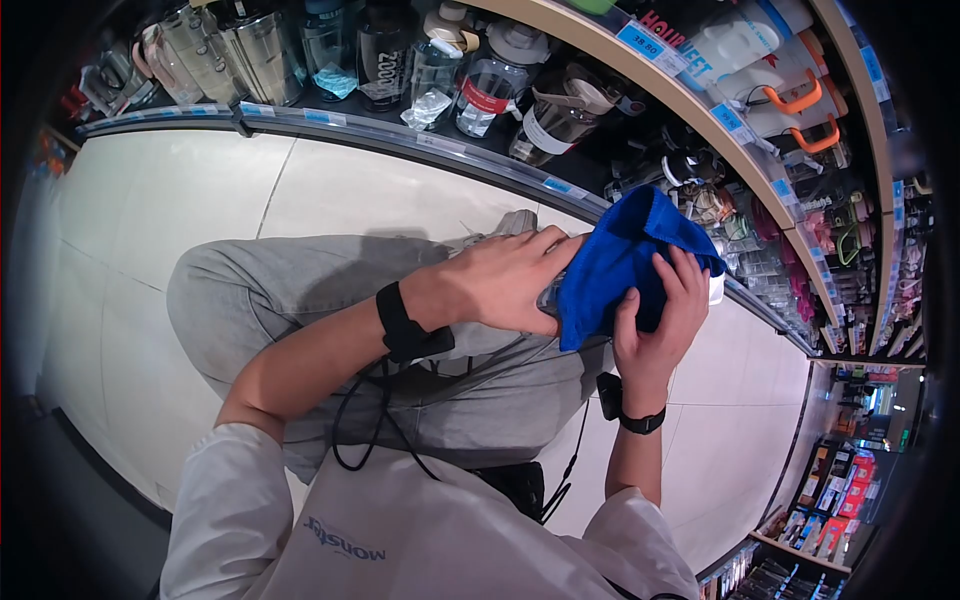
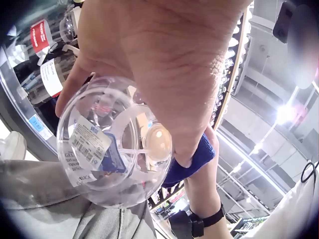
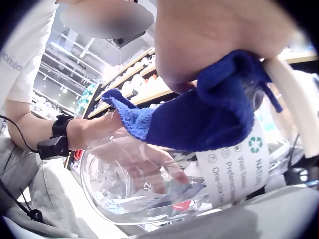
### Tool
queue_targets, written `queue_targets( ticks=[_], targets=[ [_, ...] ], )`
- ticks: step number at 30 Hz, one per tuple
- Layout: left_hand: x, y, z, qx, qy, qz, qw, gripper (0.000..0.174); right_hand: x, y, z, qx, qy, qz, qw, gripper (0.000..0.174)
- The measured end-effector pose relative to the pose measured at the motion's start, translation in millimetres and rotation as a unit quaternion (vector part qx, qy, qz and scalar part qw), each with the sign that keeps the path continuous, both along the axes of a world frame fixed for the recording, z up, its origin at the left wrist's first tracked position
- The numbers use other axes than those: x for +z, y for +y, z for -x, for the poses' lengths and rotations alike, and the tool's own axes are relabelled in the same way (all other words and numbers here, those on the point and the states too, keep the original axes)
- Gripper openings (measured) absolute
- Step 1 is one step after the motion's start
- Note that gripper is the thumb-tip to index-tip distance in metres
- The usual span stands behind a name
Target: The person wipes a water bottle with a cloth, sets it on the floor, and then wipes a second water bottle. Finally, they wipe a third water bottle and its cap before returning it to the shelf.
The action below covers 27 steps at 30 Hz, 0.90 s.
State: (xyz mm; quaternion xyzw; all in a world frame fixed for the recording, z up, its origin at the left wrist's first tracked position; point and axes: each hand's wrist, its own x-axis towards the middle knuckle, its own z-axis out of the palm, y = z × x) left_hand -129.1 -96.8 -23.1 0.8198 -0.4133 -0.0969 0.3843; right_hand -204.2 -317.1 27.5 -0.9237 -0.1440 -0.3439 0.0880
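A clear water bottle lies tilted over the lap, its rounded base toward the left hand. My left hand grips it near the base, thumb and fingers spread around the wall. On the base is a white barcode sticker, and a printed paper label wraps the side. A blue cloth drapes over the bottle, hiding most of it in the head view. My right hand holds the cloth against the bottle's upper side. A pale strap or handle shows at the far end.
A low shelf with several bottles and jugs runs along the front. Higher shelves hold more bottles at the right. Bent legs in grey trousers lie under the hands, above the tiled floor. Black cables hang near the left forearm.
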Motion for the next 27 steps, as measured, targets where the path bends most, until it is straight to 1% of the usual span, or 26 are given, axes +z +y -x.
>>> queue_targets(
  ticks=[3, 5, 8, 12, 14, 15, 17, 18, 20, 21, 22, 24, 25, 27],
  targets=[
    [-3, 2, 0, -0.003, -0.022, 0.015, 1.000, 0.100, -5, 5, 3, 0.007, 0.010, 0.009, 1.000, 0.044],
    [-7, 6, -2, -0.029, -0.035, 0.049, 0.998, 0.102, -8, 8, 5, 0.020, 0.021, 0.020, 0.999, 0.040],
    [-5, 10, -4, -0.052, -0.013, 0.053, 0.997, 0.104, -10, 12, 7, 0.030, 0.035, 0.031, 0.998, 0.039],
    [-9, 12, -9, -0.075, -0.011, 0.051, 0.996, 0.105, -13, 15, 9, 0.044, 0.049, 0.023, 0.998, 0.040],
    [-4, 15, -10, -0.100, 0.032, 0.011, 0.994, 0.101, -13, 19, 9, 0.044, 0.049, 0.024, 0.998, 0.039],
    [-2, 17, -11, -0.100, 0.032, 0.011, 0.994, 0.101, -14, 21, 10, 0.054, 0.058, 0.026, 0.997, 0.037],
    [2, 22, -13, -0.126, 0.097, 0.000, 0.987, 0.088, -15, 25, 11, 0.065, 0.064, 0.028, 0.995, 0.034],
    [4, 24, -15, -0.126, 0.098, 0.000, 0.987, 0.088, -15, 27, 12, 0.066, 0.065, 0.028, 0.995, 0.034],
    [6, 26, -20, -0.131, 0.211, 0.010, 0.969, 0.065, -15, 30, 14, 0.087, 0.076, 0.034, 0.993, 0.033],
    [-10, 22, -20, -0.106, 0.220, 0.063, 0.968, 0.048, -15, 32, 14, 0.093, 0.081, 0.030, 0.992, 0.031],
    [-6, 23, -19, -0.107, 0.220, 0.063, 0.968, 0.048, -14, 33, 15, 0.092, 0.081, 0.030, 0.992, 0.031],
    [3, 25, -19, -0.078, 0.251, 0.066, 0.963, 0.040, -12, 34, 19, 0.117, 0.105, 0.021, 0.987, 0.030],
    [0, 25, -21, -0.078, 0.251, 0.065, 0.963, 0.040, -11, 36, 20, 0.121, 0.107, 0.028, 0.987, 0.031],
    [-12, 26, -24, -0.105, 0.196, 0.066, 0.973, 0.038, -17, 33, 23, 0.134, 0.111, 0.025, 0.984, 0.032]
  ],
)
